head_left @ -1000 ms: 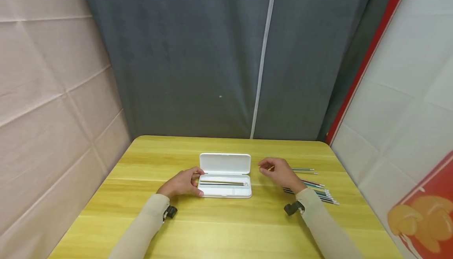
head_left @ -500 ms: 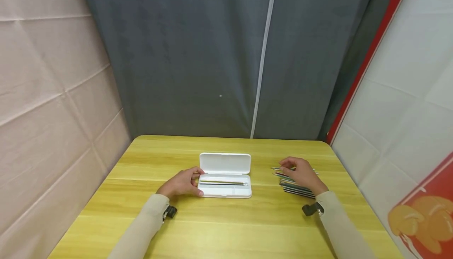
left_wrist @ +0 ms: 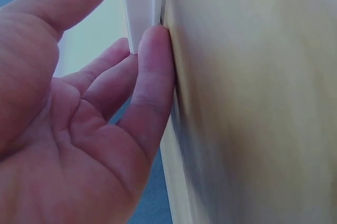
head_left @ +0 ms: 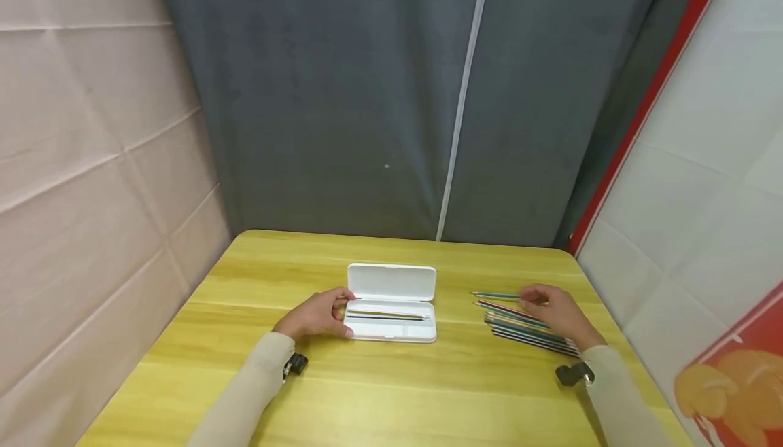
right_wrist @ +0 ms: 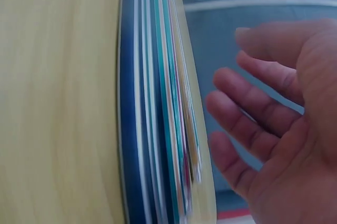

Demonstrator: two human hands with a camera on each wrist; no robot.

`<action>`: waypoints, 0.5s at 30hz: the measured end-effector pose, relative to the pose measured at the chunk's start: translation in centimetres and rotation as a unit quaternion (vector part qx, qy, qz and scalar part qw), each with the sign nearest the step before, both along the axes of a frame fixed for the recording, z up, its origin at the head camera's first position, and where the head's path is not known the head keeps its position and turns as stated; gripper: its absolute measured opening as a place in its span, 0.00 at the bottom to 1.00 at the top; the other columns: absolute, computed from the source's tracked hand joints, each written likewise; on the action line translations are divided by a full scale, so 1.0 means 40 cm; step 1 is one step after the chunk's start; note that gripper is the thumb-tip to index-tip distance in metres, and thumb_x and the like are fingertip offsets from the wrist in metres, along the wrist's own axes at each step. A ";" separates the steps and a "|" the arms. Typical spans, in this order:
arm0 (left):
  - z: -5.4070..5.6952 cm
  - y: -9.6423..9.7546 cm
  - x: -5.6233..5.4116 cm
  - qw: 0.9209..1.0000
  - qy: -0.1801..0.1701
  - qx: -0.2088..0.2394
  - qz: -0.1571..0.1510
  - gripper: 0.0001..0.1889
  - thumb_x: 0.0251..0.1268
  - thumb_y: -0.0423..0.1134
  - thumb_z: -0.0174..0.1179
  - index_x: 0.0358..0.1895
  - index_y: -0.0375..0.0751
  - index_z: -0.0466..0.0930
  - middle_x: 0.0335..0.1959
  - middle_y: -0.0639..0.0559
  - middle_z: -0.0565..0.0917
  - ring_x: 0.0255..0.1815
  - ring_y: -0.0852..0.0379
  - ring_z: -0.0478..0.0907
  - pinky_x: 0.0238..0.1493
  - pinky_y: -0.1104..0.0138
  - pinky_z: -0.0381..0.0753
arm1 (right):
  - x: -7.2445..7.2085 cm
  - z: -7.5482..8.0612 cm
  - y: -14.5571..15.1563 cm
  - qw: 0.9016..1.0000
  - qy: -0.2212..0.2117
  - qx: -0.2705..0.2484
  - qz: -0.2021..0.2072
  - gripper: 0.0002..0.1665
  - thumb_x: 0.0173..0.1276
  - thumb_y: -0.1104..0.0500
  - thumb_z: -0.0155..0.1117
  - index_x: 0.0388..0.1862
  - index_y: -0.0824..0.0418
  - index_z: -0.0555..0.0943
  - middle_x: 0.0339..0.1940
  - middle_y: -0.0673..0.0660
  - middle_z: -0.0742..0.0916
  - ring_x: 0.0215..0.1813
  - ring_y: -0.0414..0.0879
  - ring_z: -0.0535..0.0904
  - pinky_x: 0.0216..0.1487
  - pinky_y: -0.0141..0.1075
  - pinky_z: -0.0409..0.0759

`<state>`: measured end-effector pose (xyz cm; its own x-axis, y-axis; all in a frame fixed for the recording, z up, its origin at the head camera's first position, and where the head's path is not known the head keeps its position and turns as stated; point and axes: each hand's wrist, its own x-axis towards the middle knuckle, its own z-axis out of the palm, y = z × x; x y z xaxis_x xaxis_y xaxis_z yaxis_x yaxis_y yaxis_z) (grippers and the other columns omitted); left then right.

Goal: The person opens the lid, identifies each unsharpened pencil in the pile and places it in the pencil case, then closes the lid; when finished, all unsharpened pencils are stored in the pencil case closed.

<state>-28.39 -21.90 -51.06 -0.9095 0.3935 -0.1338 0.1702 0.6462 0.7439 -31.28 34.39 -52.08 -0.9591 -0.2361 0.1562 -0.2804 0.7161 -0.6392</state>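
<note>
Two pencils (head_left: pixel 387 315) are held in the open white case (head_left: pixel 391 331) midway between the side edges of the table (head_left: pixel 379 399), gripped by the left hand (head_left: pixel 315 314); toward the right edge, loose pencils (head_left: pixel 520 323) are overhung by the right hand (head_left: pixel 558 310), fingers apart, unladen; picking seems in hand, a single-pencil pinch called for

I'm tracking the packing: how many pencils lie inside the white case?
2 visible: a yellowish pencil and, nearer the person, a dark pencil, both in the open white case; others may be hidden.
</note>
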 end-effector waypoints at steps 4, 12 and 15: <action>-0.001 -0.002 -0.001 1.000 0.000 0.000 -0.001 0.41 0.51 0.45 0.85 0.69 0.46 0.74 0.44 0.52 0.84 0.43 0.54 0.74 0.48 0.58 0.72 | 0.008 -0.001 0.031 0.999 -0.033 -0.017 -0.016 0.20 0.76 0.51 0.71 0.59 0.61 0.85 0.50 0.58 0.90 0.52 0.49 0.84 0.45 0.35 0.83; -0.001 -0.002 -0.003 1.000 -0.003 0.002 0.000 0.41 0.51 0.46 0.85 0.69 0.47 0.75 0.47 0.52 0.84 0.43 0.55 0.75 0.47 0.61 0.72 | 0.029 -0.008 0.069 0.998 -0.063 -0.001 -0.022 0.25 0.76 0.52 0.70 0.63 0.66 0.83 0.57 0.64 0.89 0.57 0.56 0.86 0.51 0.38 0.83; 0.001 -0.005 -0.005 1.000 0.000 0.004 -0.005 0.41 0.50 0.47 0.85 0.69 0.47 0.75 0.52 0.50 0.85 0.44 0.54 0.75 0.48 0.61 0.73 | 0.031 -0.014 0.077 0.998 -0.062 0.006 -0.016 0.24 0.75 0.53 0.72 0.61 0.67 0.84 0.56 0.64 0.89 0.57 0.57 0.86 0.50 0.36 0.83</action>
<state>-28.59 -22.09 -51.03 -0.9059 0.4030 -0.1302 0.1767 0.6390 0.7486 -30.05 37.45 -52.64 -0.9778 -0.2068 0.0327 -0.1767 0.7309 -0.6592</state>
